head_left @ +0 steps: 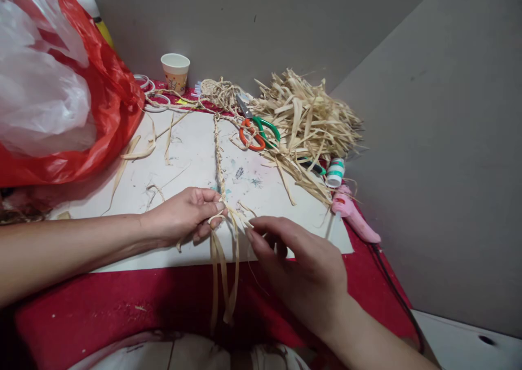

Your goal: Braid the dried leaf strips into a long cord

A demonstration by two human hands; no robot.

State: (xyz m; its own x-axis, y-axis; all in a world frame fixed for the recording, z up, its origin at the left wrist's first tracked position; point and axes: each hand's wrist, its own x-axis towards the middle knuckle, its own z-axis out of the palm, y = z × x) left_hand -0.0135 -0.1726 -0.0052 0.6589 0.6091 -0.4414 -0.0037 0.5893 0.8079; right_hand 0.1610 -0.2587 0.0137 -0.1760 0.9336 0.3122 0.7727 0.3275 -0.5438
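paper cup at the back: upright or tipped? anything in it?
Upright: the paper cup has its wide rim on top, narrower base down. Contents: cannot tell; its bottom is hidden.

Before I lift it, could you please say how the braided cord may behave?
The braided cord is probably light, being so thin. Its loose strands droop beyond the white board, suggesting floppiness. Without the left hand pinching, it might loosen.
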